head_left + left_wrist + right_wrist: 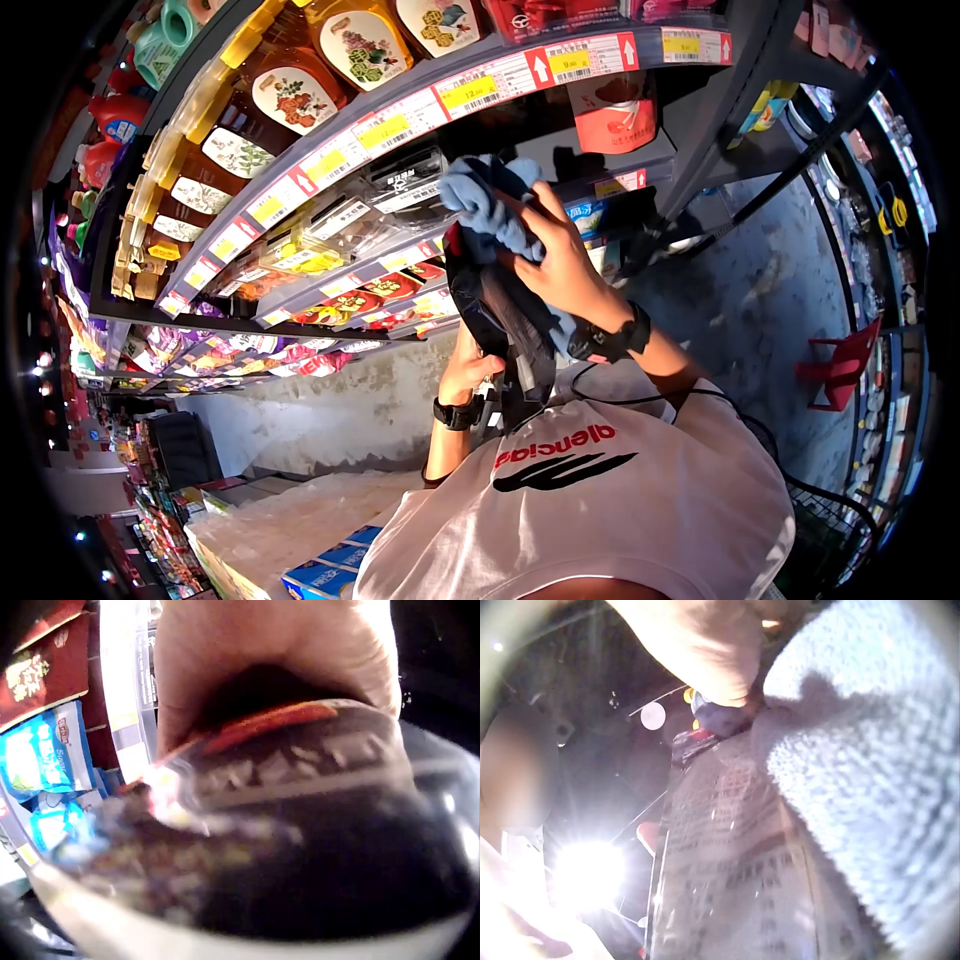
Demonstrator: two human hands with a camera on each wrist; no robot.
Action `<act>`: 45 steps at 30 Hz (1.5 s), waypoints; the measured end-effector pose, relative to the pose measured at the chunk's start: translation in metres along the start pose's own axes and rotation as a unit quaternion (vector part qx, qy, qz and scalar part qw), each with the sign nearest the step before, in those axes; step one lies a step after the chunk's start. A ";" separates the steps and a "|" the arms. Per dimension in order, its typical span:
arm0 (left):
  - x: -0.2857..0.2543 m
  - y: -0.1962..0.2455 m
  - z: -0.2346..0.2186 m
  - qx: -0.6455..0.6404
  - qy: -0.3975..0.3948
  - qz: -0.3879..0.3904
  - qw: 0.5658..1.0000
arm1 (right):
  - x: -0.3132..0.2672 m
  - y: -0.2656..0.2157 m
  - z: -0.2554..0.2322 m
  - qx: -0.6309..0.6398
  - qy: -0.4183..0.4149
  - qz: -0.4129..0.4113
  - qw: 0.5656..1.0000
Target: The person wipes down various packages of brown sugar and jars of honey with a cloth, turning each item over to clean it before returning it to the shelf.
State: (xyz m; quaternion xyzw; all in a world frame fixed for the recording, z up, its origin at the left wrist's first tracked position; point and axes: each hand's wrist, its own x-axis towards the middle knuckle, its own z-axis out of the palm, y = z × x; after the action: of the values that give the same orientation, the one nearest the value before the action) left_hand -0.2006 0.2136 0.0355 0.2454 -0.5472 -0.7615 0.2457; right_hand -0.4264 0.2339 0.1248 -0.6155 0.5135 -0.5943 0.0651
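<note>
My left hand (468,368) grips the lower part of a dark plastic package (512,320), held upright in front of my chest. Pale raised lettering and a red band show on the package (300,847) in the left wrist view, partly blurred. My right hand (568,262) holds a bunched blue cloth (490,208) at the package's top edge. Fuzzy and close to the camera, the cloth (870,750) fills the right side of the right wrist view, beside a face of the package (731,855) printed with small text. Some cloth also hangs below the right hand.
A store shelf with price labels (470,92) curves across in front, bearing honey-coloured bottles (290,90) and packaged goods. A red pouch (612,112) stands at its right. Blue boxes (335,570) sit low at left; a red stool (842,370) is at right. Black cables cross the right side.
</note>
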 end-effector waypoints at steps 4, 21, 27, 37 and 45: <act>0.004 -0.016 0.009 0.020 0.032 0.043 0.998 | -0.001 -0.005 0.002 0.135 -0.116 0.046 0.983; -0.005 -0.018 -0.021 -0.268 -0.028 0.041 0.962 | -0.018 0.011 -0.002 0.048 -0.076 -0.004 0.996; -0.015 0.004 0.021 -0.112 0.146 -0.021 0.983 | -0.010 0.012 -0.004 -0.118 -0.039 0.065 0.990; 0.010 -0.021 -0.004 -0.369 0.064 0.109 0.921 | -0.046 -0.020 -0.042 0.005 -0.181 0.037 0.983; -0.012 0.043 0.036 0.391 0.098 0.057 0.913 | -0.035 -0.050 -0.048 0.080 -0.288 -0.040 0.953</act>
State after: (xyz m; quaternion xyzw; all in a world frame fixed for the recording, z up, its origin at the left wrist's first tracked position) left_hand -0.2105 0.2349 0.0877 0.3634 -0.7878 -0.4433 0.2253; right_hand -0.4289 0.3080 0.1496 -0.7735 0.3983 -0.4331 0.2356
